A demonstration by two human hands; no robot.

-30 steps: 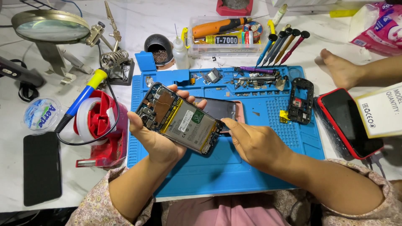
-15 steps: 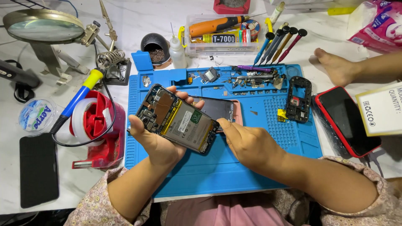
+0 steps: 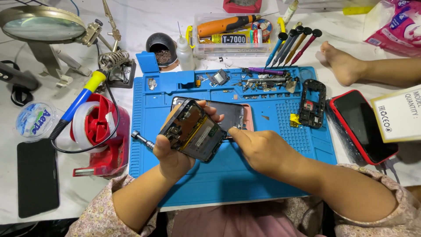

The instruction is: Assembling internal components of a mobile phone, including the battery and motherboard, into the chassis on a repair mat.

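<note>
Over the blue mat (image 3: 228, 184), your left hand (image 3: 173, 156) clamps the opened phone (image 3: 193, 131) while your right hand (image 3: 263, 149) pinches at its edge; pry gently next.

Left hand (image 3: 173, 156) grips an opened phone (image 3: 194, 130), tilted above a blue mat (image 3: 228, 184); right hand (image 3: 263, 149) touches the phone's right edge.
</note>
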